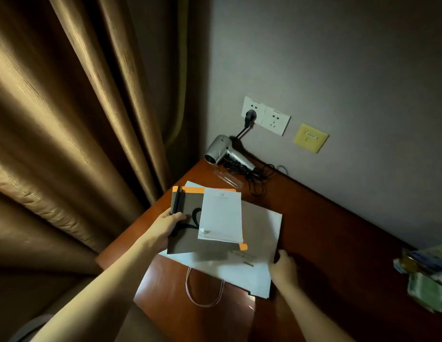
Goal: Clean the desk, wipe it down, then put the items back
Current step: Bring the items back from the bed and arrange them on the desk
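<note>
Lying between both hands, the paper stack (215,233) is gripped with pens by the left hand (165,228); the right hand (283,265) pinches the paper bag (242,270) edge on the counter (326,233).

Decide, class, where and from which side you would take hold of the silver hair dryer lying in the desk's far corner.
Grip the hair dryer by its handle, coming from the right with a hand. The handle slants toward the right along the wall, while the barrel points left. Mind the black cord coiled at the handle's end, plugged into the wall socket.
</note>
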The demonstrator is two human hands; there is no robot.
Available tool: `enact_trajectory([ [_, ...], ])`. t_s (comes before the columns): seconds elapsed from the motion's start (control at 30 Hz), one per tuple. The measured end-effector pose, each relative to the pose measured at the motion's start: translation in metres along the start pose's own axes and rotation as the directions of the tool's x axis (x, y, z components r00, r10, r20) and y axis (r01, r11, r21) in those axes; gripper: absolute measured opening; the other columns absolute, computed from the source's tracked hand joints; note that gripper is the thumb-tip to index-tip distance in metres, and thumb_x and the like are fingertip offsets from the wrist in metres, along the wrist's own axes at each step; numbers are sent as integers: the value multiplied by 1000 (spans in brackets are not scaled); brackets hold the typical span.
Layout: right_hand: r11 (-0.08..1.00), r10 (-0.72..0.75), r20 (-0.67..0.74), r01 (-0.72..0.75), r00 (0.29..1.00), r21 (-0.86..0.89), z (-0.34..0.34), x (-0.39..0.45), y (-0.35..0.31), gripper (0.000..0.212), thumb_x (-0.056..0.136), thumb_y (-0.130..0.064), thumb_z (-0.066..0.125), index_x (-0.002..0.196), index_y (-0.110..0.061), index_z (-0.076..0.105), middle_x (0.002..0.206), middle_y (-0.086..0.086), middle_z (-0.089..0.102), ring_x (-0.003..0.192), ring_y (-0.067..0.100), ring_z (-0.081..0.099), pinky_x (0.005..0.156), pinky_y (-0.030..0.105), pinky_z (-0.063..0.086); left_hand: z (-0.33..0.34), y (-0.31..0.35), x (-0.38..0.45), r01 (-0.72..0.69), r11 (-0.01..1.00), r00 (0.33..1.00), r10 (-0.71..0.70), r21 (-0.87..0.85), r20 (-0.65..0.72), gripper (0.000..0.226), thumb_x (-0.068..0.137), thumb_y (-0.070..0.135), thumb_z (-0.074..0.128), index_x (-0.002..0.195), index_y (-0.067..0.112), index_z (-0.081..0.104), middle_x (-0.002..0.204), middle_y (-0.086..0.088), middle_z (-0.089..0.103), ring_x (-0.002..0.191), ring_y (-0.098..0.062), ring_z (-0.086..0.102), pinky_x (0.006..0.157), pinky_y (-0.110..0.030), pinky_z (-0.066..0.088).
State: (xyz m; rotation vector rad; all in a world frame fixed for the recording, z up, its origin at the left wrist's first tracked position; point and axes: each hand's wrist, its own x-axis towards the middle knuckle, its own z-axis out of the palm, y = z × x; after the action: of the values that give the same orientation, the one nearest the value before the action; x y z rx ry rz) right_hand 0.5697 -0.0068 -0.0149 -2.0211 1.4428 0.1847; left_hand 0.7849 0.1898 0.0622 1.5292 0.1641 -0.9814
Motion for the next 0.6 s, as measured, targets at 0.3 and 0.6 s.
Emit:
enact_trajectory([
  [0.3,994,20,32,-23,999,110,41,-23,-16,18,94,-10,48,108,-2,56,108,17,62,97,34,60,67,30,41,-20,-25,14,77,997,996,-76,8,-43,6,92,6,51,95,11,52,78,-16,66,63,-27,62,61,-35,53],
  [0.6,995,94,125,-98,988,26,57,-36,-37,16,91,-12,51,75,-11,49,77,4,55,69,21,49,53,27,31,-45,-29,23,82,997,995,-82,-1,-48,8,90,5,52,96,11,53,85,-20,65,72,-32,61,74,-42,52],
])
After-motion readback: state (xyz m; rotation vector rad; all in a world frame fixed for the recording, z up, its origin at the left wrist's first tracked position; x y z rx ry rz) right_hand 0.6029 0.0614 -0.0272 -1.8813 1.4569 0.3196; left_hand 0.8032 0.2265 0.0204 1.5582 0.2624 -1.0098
